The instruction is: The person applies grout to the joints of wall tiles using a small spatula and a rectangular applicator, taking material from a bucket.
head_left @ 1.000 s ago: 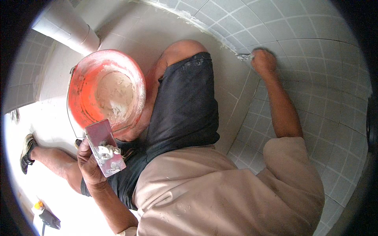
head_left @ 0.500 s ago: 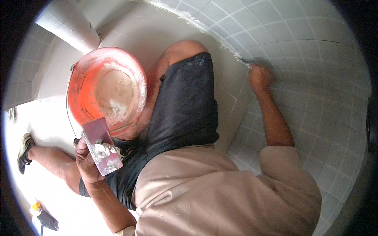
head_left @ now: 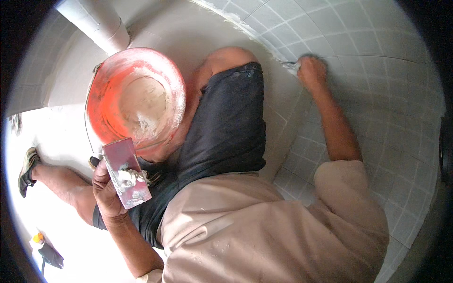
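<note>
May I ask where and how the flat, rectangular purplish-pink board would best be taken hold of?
Probably by both edges of the mostly bare far end of the board, coming from the side of the round orange-red bucket: white paste lies on the board's middle and near end, and the left hand holds its left edge.

- Left hand: raised at left, curled in a grip, fingers partly hidden.
- Left forearm: slants up from the near edge.
- Right hand: far right, closed, slightly blurred.
- Right forearm: stretched toward the far side.
- Right knee: bent.
- Left leg: extended left.
</note>
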`<state>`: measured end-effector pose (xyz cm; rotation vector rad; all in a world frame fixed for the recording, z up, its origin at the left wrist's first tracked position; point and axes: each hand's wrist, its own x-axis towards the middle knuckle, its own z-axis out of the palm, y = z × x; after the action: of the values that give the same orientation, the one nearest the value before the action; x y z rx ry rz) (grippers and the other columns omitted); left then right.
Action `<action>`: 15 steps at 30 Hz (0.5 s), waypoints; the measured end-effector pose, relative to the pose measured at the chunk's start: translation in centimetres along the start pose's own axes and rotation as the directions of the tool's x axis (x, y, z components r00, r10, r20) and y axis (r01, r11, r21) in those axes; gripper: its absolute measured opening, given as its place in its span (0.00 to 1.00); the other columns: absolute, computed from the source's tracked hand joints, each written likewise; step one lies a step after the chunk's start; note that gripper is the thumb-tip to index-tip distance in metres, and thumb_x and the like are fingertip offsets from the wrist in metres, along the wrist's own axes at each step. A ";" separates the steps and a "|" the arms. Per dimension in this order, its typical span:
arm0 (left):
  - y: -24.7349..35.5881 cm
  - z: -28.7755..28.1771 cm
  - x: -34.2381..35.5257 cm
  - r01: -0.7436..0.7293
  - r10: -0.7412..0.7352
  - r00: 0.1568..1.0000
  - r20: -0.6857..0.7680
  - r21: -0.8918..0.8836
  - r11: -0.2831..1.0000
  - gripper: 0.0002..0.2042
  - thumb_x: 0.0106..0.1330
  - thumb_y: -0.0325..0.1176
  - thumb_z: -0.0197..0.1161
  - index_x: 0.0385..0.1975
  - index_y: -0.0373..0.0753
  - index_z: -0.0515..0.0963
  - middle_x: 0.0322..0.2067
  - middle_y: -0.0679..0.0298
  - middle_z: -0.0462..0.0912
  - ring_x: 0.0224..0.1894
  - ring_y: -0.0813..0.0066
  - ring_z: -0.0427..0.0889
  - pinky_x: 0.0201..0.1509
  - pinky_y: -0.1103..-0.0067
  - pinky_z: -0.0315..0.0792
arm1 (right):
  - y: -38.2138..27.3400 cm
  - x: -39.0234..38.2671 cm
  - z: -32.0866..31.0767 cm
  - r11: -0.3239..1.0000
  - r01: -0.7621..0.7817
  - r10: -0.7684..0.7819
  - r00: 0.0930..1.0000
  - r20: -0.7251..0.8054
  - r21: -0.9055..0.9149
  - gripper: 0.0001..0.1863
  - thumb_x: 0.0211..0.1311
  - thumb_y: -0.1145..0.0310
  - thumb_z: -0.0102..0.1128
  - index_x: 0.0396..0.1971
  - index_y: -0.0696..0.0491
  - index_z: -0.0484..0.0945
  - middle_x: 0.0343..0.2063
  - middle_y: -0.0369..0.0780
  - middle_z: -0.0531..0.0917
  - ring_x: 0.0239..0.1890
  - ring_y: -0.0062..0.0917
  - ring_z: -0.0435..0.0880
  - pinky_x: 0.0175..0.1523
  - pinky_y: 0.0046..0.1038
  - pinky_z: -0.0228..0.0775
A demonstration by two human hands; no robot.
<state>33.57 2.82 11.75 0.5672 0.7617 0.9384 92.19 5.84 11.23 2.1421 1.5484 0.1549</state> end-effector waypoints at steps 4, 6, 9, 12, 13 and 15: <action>-0.4 -0.6 -0.7 -0.005 0.006 0.997 -0.071 0.016 1.000 0.21 0.60 0.24 0.66 0.54 0.29 0.75 0.41 0.51 0.85 0.39 0.64 0.87 0.44 0.71 0.83 | -0.5 2.9 1.4 0.995 -0.081 0.085 0.994 0.066 -0.059 0.08 0.52 0.68 0.67 0.32 0.53 0.85 0.34 0.44 0.86 0.40 0.41 0.86 0.44 0.42 0.78; -0.4 -0.6 -1.0 -0.001 0.003 0.994 -0.113 0.020 1.000 0.21 0.60 0.24 0.66 0.54 0.29 0.75 0.41 0.51 0.85 0.39 0.64 0.87 0.44 0.71 0.83 | -0.6 2.7 1.6 0.996 -0.059 0.063 0.996 0.063 -0.066 0.07 0.53 0.68 0.66 0.32 0.53 0.85 0.35 0.45 0.86 0.40 0.42 0.86 0.44 0.42 0.78; -0.3 -0.7 -1.2 0.014 -0.005 0.990 -0.138 0.065 0.998 0.21 0.60 0.25 0.66 0.54 0.28 0.74 0.41 0.51 0.85 0.39 0.64 0.87 0.44 0.72 0.83 | -1.0 -0.2 0.2 0.999 -0.038 0.037 0.997 -0.064 -0.015 0.07 0.55 0.68 0.62 0.32 0.52 0.85 0.36 0.45 0.86 0.39 0.43 0.86 0.45 0.44 0.78; -0.4 -1.0 -1.2 -0.003 0.007 0.993 -0.122 0.030 1.000 0.21 0.60 0.26 0.67 0.54 0.28 0.74 0.42 0.51 0.85 0.39 0.65 0.87 0.44 0.72 0.83 | -1.1 -2.8 0.1 0.988 -0.137 0.142 0.988 -0.058 0.072 0.09 0.59 0.68 0.60 0.38 0.51 0.84 0.40 0.44 0.85 0.43 0.42 0.85 0.48 0.43 0.77; -0.5 -0.9 -1.1 -0.020 0.024 0.993 -0.119 0.033 0.999 0.22 0.59 0.27 0.69 0.54 0.28 0.74 0.42 0.51 0.85 0.39 0.65 0.87 0.44 0.72 0.83 | -0.9 -3.2 0.5 0.971 -0.221 0.215 0.974 0.067 0.090 0.12 0.61 0.68 0.60 0.44 0.50 0.82 0.44 0.43 0.84 0.47 0.41 0.84 0.51 0.42 0.76; -0.5 -0.6 -0.6 -0.025 0.027 0.996 -0.084 0.029 0.999 0.21 0.60 0.26 0.67 0.53 0.30 0.75 0.41 0.53 0.85 0.38 0.67 0.87 0.44 0.73 0.82 | -0.8 -3.2 2.0 0.975 -0.218 0.214 0.972 0.100 0.036 0.12 0.61 0.68 0.59 0.45 0.50 0.82 0.45 0.43 0.84 0.47 0.41 0.83 0.51 0.42 0.76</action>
<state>33.11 2.11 11.19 0.5656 0.8459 0.9823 91.11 2.41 9.78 2.3172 1.2753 0.0881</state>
